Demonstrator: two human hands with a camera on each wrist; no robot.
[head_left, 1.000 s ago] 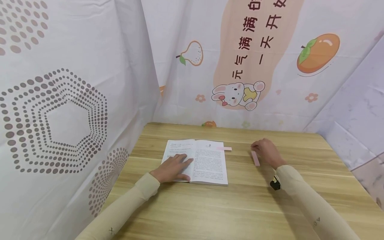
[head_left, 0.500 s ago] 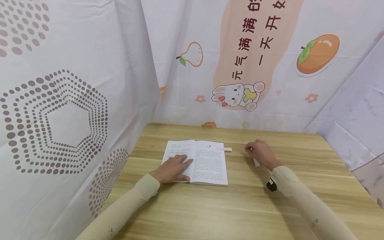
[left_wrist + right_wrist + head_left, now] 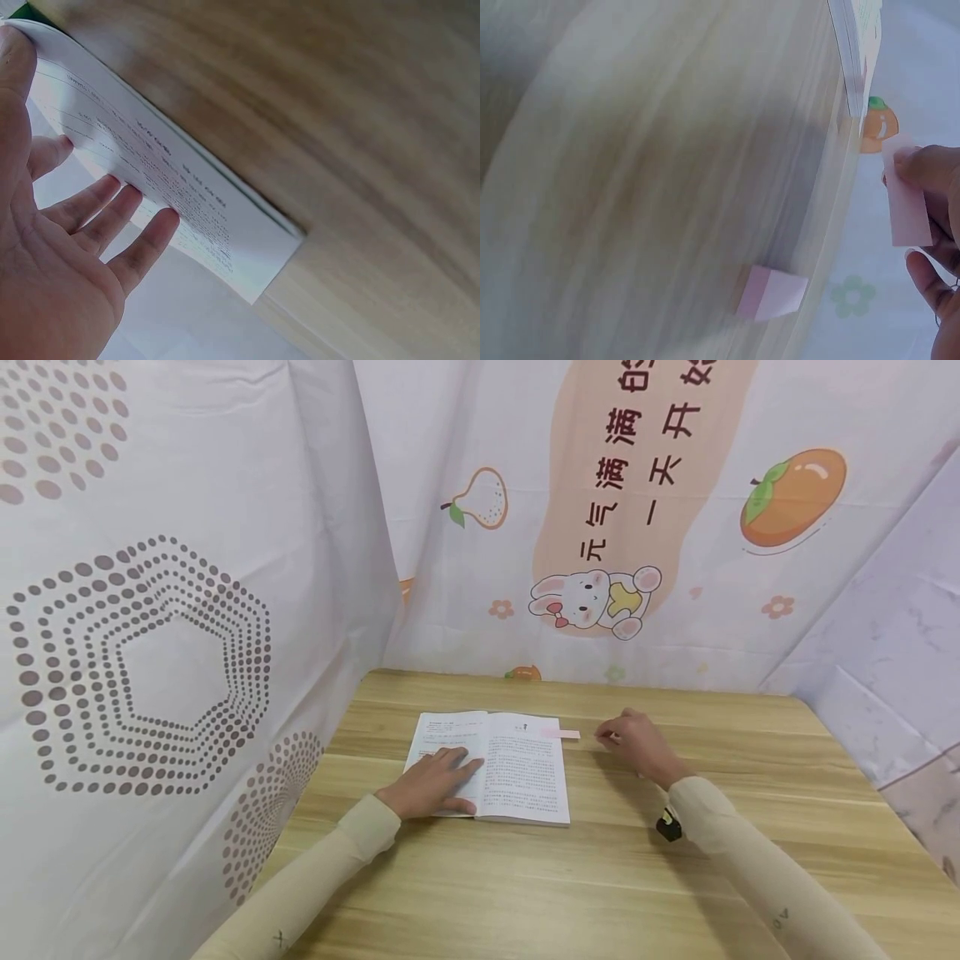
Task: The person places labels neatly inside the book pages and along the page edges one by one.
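An open book [image 3: 525, 781] lies on the wooden table, with a pink sticky note [image 3: 568, 734] jutting from the upper outer edge of its right page. My left hand [image 3: 433, 782] rests on the left page, fingers spread. In the left wrist view its fingertips [image 3: 166, 219] lie over the printed page. Right of the book, my right hand [image 3: 637, 745] pinches a second pink sticky note [image 3: 909, 214] between thumb and fingers, seen in the right wrist view. Below it on the table sits the pink sticky note pad [image 3: 778, 294], which the right hand hides in the head view.
The wooden table [image 3: 480, 877] runs back to a white printed curtain [image 3: 450, 585]. Another patterned curtain [image 3: 315, 577] hangs along the left side. A black device [image 3: 669, 825] is strapped to the right wrist.
My right hand has moved left from beside the pad towards the book, covering the pad in the head view. The left hand has stayed on the page.
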